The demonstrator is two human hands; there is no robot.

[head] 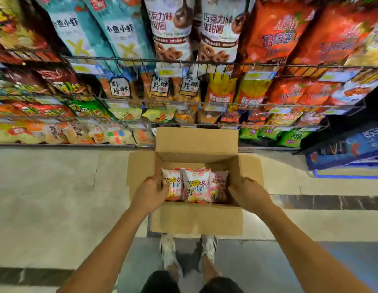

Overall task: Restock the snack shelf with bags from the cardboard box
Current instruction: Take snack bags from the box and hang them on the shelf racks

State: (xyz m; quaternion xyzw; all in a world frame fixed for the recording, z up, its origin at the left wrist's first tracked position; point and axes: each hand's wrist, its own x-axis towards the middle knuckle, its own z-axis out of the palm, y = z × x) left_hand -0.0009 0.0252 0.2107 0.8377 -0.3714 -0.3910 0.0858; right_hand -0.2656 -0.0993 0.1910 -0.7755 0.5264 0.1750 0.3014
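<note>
An open cardboard box (pixel 196 218) sits low in front of me, just beyond my shoes, with its flaps spread outward. Inside stand three snack bags: a white and pink bag (pixel 173 185) on the left, a matching bag (pixel 197 185) in the middle and a pinker bag (pixel 220 186) on the right. My left hand (pixel 150 193) grips the box's left wall, fingers curled inward beside the left bag. On the opposite wall, my right hand (pixel 249 192) grips the same way. The wire snack shelf (pixel 205 63) rises behind the box, packed with bags.
Shelf tiers hold blue, white, orange, yellow and green snack bags down to floor level. A blue display (pixel 344 149) juts out at the right. Pale floor tiles (pixel 57 187) lie on both sides of the box. My shoes (pixel 169 248) are under the near flap.
</note>
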